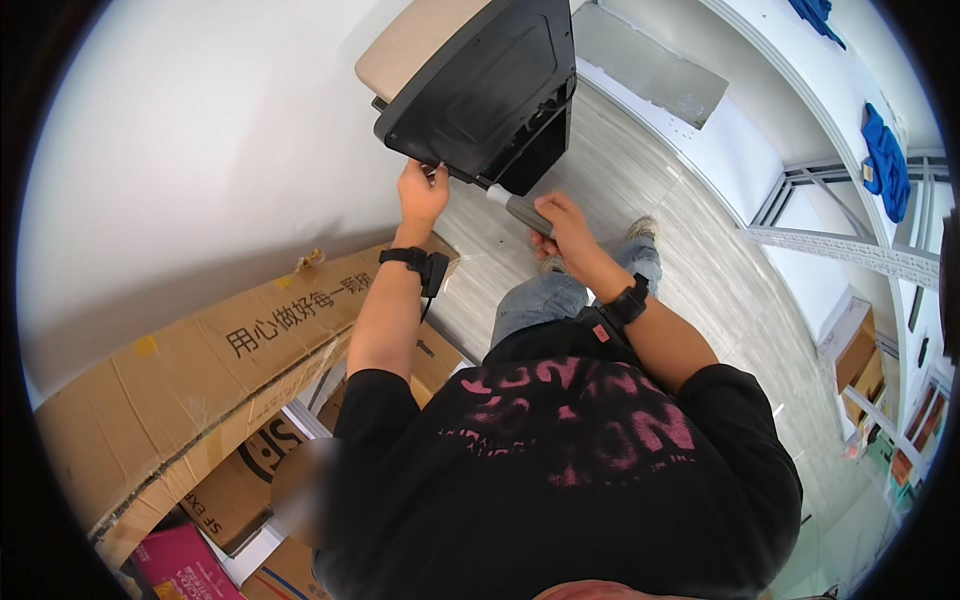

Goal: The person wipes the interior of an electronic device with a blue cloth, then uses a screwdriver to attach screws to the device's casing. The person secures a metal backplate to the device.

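My right hand (568,232) is wrapped round the grey handle of a screwdriver (519,207). The tool's dark shaft points up and left to the lower edge of a black plastic panel (470,100). There my left hand (422,196) pinches with thumb and fingertips close to the shaft's tip; whatever sits between them is too small to make out. The panel forms the underside of a tilted piece with a beige padded-looking top (420,45), which resembles a seat. A dark opening (540,145) shows beneath its right side.
A long cardboard box (190,370) leans along the white wall at left, with more cartons (235,500) and a magenta box (185,565) below. White metal shelving (810,235) runs along the right, with blue cloths (885,165) on it. My feet stand on a grey wood-look floor (710,250).
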`<state>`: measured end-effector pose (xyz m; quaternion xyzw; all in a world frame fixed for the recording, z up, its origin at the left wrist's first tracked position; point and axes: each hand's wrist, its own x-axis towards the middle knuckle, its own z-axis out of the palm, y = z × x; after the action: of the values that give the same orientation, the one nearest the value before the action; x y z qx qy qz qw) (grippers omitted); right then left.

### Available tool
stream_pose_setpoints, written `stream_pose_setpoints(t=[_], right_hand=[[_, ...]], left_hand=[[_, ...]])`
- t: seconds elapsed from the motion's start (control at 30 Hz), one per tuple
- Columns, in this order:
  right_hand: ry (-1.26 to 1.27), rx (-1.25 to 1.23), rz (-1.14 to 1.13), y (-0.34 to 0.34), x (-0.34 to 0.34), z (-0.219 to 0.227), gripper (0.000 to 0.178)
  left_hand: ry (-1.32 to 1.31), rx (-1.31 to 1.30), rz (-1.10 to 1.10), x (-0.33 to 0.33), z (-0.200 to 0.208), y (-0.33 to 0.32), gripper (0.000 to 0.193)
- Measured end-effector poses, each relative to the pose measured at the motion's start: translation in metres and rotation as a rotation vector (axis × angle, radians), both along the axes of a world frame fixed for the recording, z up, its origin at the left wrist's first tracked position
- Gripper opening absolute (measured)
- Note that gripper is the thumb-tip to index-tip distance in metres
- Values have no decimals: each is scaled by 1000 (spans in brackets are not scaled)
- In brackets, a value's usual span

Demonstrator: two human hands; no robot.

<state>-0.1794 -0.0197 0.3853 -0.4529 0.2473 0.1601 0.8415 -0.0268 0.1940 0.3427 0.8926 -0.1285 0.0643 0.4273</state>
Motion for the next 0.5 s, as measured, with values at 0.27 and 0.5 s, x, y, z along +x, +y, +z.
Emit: stream_pose_setpoints(t=[0.27, 0.5], right_hand=[[10, -74, -2, -43, -35, 8, 21], [-16, -78, -167, -92, -46, 28, 22]], left_hand=[[61, -118, 16, -3, -1, -2, 25], [32, -113, 109, -21, 8, -7, 31]])
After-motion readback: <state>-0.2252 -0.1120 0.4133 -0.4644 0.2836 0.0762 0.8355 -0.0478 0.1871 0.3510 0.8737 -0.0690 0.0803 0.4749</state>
